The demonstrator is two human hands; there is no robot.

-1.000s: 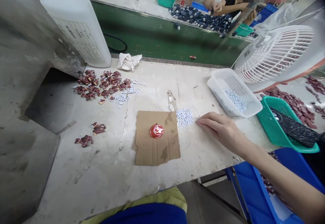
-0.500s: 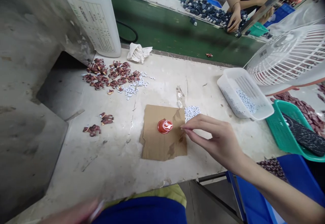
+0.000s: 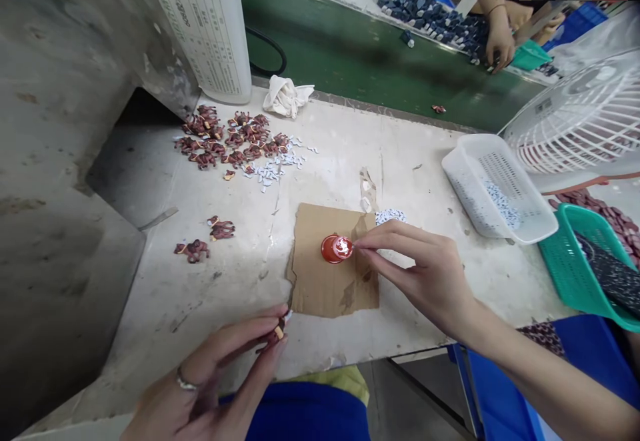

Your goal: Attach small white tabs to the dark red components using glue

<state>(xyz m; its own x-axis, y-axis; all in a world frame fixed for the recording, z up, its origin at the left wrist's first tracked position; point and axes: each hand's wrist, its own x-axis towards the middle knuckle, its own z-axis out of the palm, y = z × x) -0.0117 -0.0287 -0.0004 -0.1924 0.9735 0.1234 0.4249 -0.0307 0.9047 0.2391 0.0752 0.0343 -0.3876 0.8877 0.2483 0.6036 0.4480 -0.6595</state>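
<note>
My left hand (image 3: pixel 210 374), a ring on one finger, pinches a small brown figurine (image 3: pixel 278 332) with a yellow band near the table's front edge. Thumb and fingertips of my right hand (image 3: pixel 425 261) are pressed together beside a small red cup (image 3: pixel 330 251) whose raised top carries a glossy white wet patch. What those fingertips hold, if anything, is too small to make out. Under the cup lies a torn piece of brown cardboard (image 3: pixel 320 294). Small white pieces (image 3: pixel 391 216) are heaped at its right back corner, partly behind my right hand.
Brown figurines (image 3: pixel 240 141) and pale blue pieces (image 3: pixel 273 171) lie at the back left, near a large white jug (image 3: pixel 215 47) and a crumpled cloth (image 3: pixel 286 97). Rightward are a white basket (image 3: pixel 530 227), a green basket (image 3: pixel 560 274) and a fan (image 3: pixel 585 121). A co-worker's hand (image 3: pixel 500 44) is across the green strip.
My left hand has come up from the bottom edge into view with the figurine. My right fingertips have moved closer to the red cup. The whole view has shifted slightly.
</note>
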